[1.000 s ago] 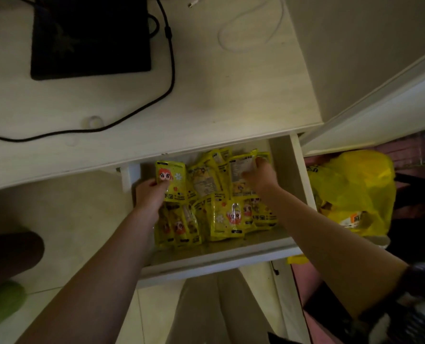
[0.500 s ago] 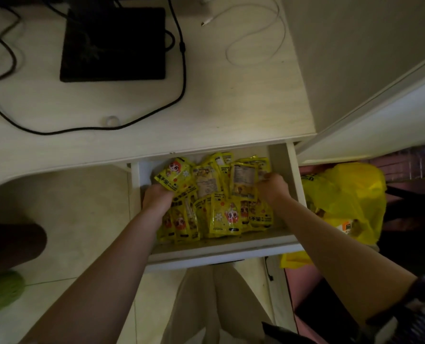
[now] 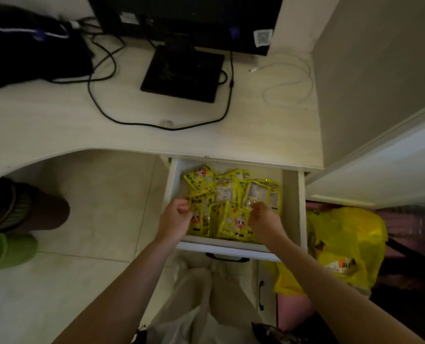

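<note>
An open white drawer (image 3: 290, 204) under the desk holds several yellow snack packets (image 3: 231, 219) with cartoon faces. One packet (image 3: 201, 178) lies tilted at the back left corner. My left hand (image 3: 175, 217) is at the drawer's front left, its curled fingers pinching the top edge of a front-row packet (image 3: 199, 198). My right hand (image 3: 266, 222) hovers over the front right packets with fingers curled downward. Whether it holds one is hidden by the hand itself.
The desk top (image 3: 57, 125) carries a monitor stand (image 3: 181, 73), black cables (image 3: 102, 105) and a white cable (image 3: 290, 85). A yellow plastic bag (image 3: 345, 244) sits right of the drawer. The drawer's black handle (image 3: 227, 258) faces me, above my legs.
My left hand let go of the cartoon-face packet, which now lies at the back left. Both hands drew back to the front row. The view tilted up, showing more of the desk.
</note>
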`<control>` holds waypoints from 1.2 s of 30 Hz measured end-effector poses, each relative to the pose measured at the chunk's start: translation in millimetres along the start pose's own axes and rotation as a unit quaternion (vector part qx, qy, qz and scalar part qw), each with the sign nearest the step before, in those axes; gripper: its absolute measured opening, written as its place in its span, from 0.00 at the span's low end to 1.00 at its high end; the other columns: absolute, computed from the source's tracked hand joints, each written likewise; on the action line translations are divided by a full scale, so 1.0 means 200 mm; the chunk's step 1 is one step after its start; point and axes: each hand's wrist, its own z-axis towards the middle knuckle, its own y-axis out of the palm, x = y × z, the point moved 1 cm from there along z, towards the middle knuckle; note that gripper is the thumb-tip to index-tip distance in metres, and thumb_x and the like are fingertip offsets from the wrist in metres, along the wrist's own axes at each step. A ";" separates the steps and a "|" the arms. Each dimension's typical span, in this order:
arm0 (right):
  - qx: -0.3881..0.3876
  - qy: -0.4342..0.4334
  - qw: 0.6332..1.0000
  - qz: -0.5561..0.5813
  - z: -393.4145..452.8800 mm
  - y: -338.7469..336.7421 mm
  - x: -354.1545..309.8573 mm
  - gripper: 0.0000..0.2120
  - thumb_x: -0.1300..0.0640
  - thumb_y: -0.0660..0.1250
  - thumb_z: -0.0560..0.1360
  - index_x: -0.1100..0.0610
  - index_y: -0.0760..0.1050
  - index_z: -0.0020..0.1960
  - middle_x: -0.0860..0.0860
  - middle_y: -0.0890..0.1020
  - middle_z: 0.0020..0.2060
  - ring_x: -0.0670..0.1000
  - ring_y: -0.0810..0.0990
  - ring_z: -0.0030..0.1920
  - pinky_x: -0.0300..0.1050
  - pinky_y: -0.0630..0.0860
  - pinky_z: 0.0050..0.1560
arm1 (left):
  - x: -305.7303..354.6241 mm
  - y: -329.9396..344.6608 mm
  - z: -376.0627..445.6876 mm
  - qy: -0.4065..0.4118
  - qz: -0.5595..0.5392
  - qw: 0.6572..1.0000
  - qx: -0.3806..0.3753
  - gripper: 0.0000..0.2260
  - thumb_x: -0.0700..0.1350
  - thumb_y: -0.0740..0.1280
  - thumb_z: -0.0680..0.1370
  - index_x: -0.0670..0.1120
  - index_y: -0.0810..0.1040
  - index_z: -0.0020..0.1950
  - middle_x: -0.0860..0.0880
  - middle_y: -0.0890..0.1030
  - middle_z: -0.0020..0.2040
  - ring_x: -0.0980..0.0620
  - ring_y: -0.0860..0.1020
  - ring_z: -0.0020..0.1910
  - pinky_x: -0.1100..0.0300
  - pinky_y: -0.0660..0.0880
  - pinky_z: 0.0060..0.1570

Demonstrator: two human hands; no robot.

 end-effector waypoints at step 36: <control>-0.156 -0.416 0.855 -0.268 -0.55 1.77 -2.00 0.18 0.57 0.56 0.79 0.58 0.67 0.68 0.55 0.76 0.60 0.54 0.76 0.58 0.41 0.67 0.51 | -1.42 -2.02 -0.25 -0.066 0.156 0.938 0.303 0.11 0.50 0.62 0.78 0.49 0.76 0.59 0.52 0.81 0.50 0.51 0.76 0.52 0.57 0.75 0.47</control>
